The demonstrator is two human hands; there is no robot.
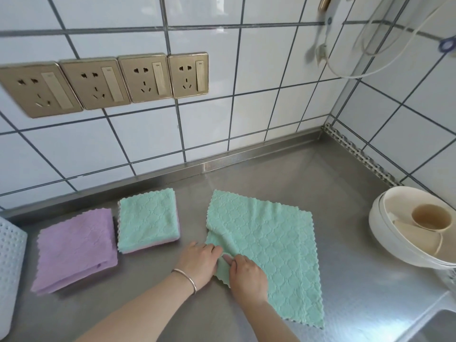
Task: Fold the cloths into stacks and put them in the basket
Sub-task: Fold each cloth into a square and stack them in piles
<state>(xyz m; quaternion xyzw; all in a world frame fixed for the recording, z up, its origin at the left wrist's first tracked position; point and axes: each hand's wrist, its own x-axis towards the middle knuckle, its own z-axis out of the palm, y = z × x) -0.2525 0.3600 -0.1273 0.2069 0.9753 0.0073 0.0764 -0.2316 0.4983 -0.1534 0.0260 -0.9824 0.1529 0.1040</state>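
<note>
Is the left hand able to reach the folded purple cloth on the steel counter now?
Probably yes. The left hand pinches the spread green cloth, but bare counter lies between it and the folded purple cloth.

Perforated white basket point(11, 267) cut off at left edge, only one wall visible. Sink point(439, 324) clipped at bottom-right corner. Left hand point(198, 261) fingertips tucked under mint cloth point(266, 248), hidden. White wall fixture point(328, 21) blurred, cropped at top. Cream dish contents point(419, 230) indistinct.
</note>
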